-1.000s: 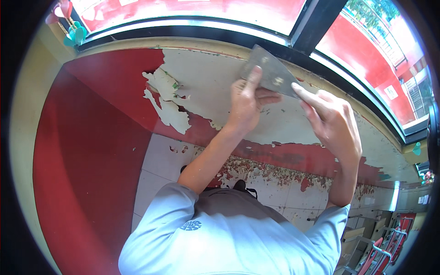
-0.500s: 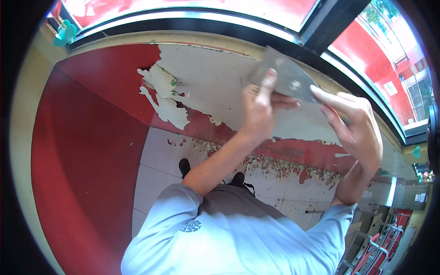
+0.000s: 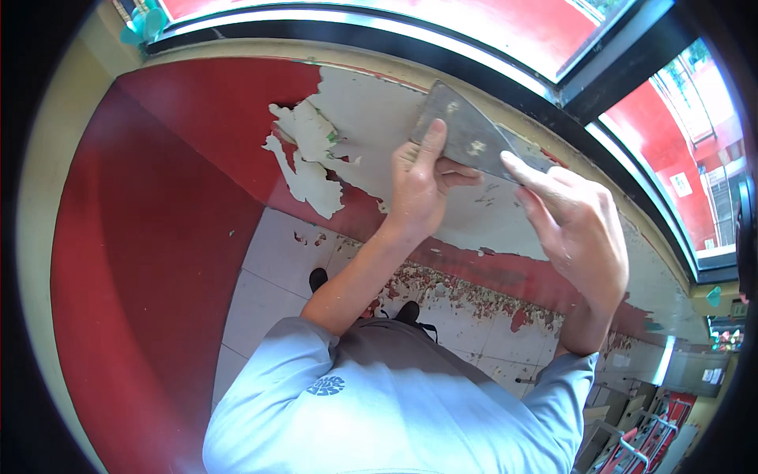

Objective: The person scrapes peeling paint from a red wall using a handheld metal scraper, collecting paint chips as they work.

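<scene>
A flat grey metal scraper blade [image 3: 467,134], with pale worn spots on its face, is held between my two hands against the upper wall just below the window ledge. My left hand [image 3: 420,186] grips its near left side, thumb on top and fingers curled underneath. At the right corner, my right hand [image 3: 572,229] pinches it, index finger laid along the edge. Behind the blade is the wall's bared whitish patch [image 3: 371,118]. Left of my left hand, loose paint flakes [image 3: 309,142] curl away from the wall beside intact red paint [image 3: 229,103].
A black window frame [image 3: 379,35] runs along the top above a cream ledge [image 3: 237,54]. Paint chips [image 3: 474,304] litter the white tiled floor [image 3: 268,253] by the wall's foot. Red folding chairs [image 3: 651,434] stand lower right; teal ornaments [image 3: 144,28] hang upper left.
Both hands and the blade have shifted slightly left in view, and the scene has turned a little with my head. The grip on the blade is the same.
</scene>
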A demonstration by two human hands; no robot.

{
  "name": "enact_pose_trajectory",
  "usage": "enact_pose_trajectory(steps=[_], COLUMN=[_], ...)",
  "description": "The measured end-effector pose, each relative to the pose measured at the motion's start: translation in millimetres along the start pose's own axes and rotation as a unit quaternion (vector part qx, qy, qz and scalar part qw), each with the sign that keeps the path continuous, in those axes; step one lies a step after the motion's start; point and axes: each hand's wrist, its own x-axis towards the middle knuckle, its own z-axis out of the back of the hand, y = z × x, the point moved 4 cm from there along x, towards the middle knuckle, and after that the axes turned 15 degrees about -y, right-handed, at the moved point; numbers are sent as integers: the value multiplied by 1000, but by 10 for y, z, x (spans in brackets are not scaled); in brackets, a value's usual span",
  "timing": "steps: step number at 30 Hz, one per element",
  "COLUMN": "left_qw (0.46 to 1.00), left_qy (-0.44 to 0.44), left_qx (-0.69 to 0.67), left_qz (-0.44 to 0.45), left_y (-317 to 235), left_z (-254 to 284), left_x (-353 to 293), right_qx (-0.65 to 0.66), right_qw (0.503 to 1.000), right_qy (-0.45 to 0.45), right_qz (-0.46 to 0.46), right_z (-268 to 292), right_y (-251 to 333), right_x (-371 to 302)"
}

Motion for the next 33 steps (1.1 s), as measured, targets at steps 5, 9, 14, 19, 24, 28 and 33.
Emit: enact_pose_trajectory(steps=[5,9,14,19,24,28,33], left_qw=[998,997,994,996,992,991,989], left_qy=[-42,-64,-76,-10,46,33,11], left_qx=[-21,-33,60,84,70,-39,-74], left_qz=[-36,-24,-50,4,96,127,126], left_y=[-390,-629,-634,-388,-348,-360,-363], left_z=[328,547,797,985,1011,880,758], left_x=[253,345,371,250,214,240,232], right_qx=[-15,-23,64,385,486,485,546], right_qw=[999,999,993,844,778,789,749], right_qy=[-22,-24,-99,-110,-43,-56,-80], right_qz=[24,39,8,-356,-397,-374,-366], right_z=[-357,-572,-1080,-1764,-1804,-1680,-1786], right_y=[376,625,606,400,622,623,641], right_x=[262,364,57,-667,-658,-574,-545])
